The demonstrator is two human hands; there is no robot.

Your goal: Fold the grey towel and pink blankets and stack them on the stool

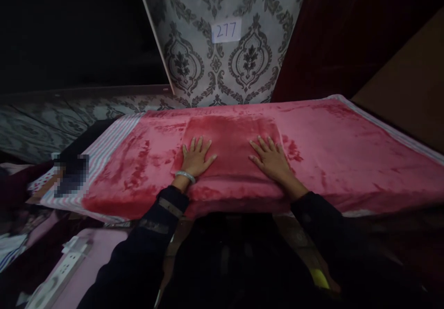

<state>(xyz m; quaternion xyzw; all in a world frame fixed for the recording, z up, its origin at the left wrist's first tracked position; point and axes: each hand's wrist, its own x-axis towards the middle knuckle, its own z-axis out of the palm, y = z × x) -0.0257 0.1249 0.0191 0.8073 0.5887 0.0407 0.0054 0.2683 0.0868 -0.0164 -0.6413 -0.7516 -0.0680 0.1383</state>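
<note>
A flat rectangular piece of darker red plush cloth lies in the middle of a pink-red plush cover. My left hand rests palm down on the cloth's left side, its fingers spread, a bracelet on the wrist. On the right side of the same cloth, my right hand also lies flat with fingers apart. Neither hand grips anything. Whether the cloth is folded or a single layer, I cannot tell.
Striped fabric borders the cover. A large dark screen stands behind left, beside patterned wallpaper bearing a paper marked 277. A dark red panel rises behind right. A white power strip sits low at left on a pink surface.
</note>
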